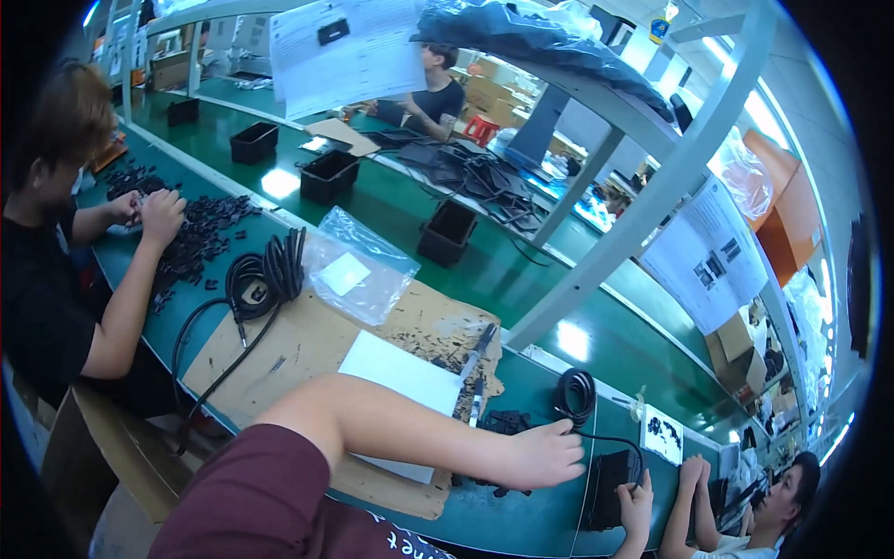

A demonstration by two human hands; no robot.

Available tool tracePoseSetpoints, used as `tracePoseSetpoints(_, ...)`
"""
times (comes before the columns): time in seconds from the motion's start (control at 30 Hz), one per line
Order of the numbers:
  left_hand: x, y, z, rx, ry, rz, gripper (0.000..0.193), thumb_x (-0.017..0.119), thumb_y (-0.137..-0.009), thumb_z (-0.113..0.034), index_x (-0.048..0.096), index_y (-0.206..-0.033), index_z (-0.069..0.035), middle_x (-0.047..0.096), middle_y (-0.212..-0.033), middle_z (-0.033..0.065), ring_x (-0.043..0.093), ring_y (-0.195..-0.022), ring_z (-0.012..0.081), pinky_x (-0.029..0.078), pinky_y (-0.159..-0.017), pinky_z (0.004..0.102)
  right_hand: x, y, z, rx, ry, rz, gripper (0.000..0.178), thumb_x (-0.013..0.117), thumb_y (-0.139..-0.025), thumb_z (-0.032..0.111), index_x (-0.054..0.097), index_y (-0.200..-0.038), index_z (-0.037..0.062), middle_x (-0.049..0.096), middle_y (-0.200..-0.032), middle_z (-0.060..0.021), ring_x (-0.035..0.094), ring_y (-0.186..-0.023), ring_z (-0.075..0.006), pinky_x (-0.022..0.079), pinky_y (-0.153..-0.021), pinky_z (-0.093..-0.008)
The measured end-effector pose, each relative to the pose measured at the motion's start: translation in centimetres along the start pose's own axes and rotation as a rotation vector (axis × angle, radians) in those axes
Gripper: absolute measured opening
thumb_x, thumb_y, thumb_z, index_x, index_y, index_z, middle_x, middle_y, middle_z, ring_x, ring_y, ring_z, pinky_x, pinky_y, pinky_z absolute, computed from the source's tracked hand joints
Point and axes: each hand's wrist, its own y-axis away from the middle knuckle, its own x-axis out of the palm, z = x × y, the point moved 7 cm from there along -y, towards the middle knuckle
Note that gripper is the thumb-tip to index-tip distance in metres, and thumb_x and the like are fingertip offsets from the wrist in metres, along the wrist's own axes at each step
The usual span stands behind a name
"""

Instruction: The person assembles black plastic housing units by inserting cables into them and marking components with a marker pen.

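My left arm, in a maroon sleeve, reaches across the bench to the right. My left hand (548, 456) is closed above the bench, beside a pile of small black parts (507, 422); whatever its fingers hold is hidden. Just beyond it lies a coiled black cable (576, 395), whose free length bends over toward me. My right hand (635, 508) comes up from the lower edge and pinches that cable near its end. A black box (607, 486) sits between my hands, close to the right one.
A cardboard sheet (251, 349) bears white paper (377, 368), markers and black scraps. A larger cable coil (265, 275) and a clear plastic bag (363, 265) lie left. Co-workers sit at left and right. Black bins (447, 233) stand on the green line beyond a slanting metal post (643, 186).
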Motion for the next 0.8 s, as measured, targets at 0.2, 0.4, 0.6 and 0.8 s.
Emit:
tracePoseSetpoints(0.2,-4.1,9.4,11.2,-0.461,-0.169,0.387,0.036,0.072,-0.071,-0.02,0.064,-0.104,-0.008,0.061,-0.096,0.007,0.057,-0.096,0.0268,0.04,-0.087,0.0438,0.9,-1.1,-2.6,0.077,-0.238,0.026,0.011,0.066,-0.085,0.01,0.069,-0.081,-0.0001,0.033,-0.151,-0.0296,0.042,-0.135,-0.0403,0.035,-0.108,-0.0405)
tracePoseSetpoints(0.4,-6.1,19.9,31.9,-0.894,-0.634,0.267,0.078,0.075,-0.076,-0.028,0.041,-0.141,-0.002,0.04,-0.146,0.0143,0.034,-0.138,0.0311,0.037,-0.102,0.045,0.4,-0.4,-1.6,0.017,-0.088,-0.061,0.025,0.06,-0.089,0.006,0.061,-0.112,-0.0025,0.05,-0.137,-0.0179,0.052,-0.121,-0.0258,0.042,-0.098,-0.0308)
tracePoseSetpoints(0.6,-3.3,22.0,38.0,-1.181,-0.373,0.347,0.056,0.071,-0.079,-0.023,0.053,-0.129,-0.006,0.053,-0.133,0.0127,0.041,-0.134,0.0268,0.037,-0.104,0.047,-0.9,1.5,-1.0,0.058,-0.089,0.021,0.063,0.064,-0.092,0.016,0.037,-0.145,-0.0026,0.041,-0.147,-0.0222,0.039,-0.135,-0.0344,0.03,-0.112,-0.0365)
tracePoseSetpoints(0.8,-6.7,20.5,34.0,-0.693,-0.635,-0.005,0.011,0.064,-0.079,-0.012,0.063,-0.09,-0.008,0.063,-0.093,0.01,0.057,-0.106,0.0255,0.042,-0.101,0.0484,-5.0,2.6,7.8,-0.255,0.154,-0.494,0.051,0.074,-0.086,0.016,0.053,-0.129,-0.0031,0.052,-0.129,-0.0249,0.055,-0.117,-0.0352,0.047,-0.095,-0.0414)
